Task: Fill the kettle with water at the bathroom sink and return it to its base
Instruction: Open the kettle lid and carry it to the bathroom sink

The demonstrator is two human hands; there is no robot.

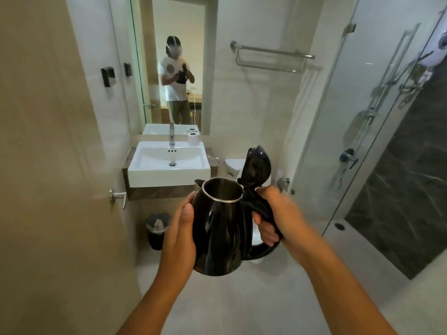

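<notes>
A black kettle with a steel rim hangs in front of me, its lid flipped up and the inside showing. My right hand grips the handle, fingers curled round it. My left hand presses flat against the kettle's left side, fingers straight. Ahead and to the left stands the white square sink with a tall chrome tap on a brown counter under a mirror. The kettle's base is out of view.
An open beige door with a lever handle fills the left. A black bin stands under the sink. A toilet sits behind the kettle. A glass shower screen is on the right, a towel rail above.
</notes>
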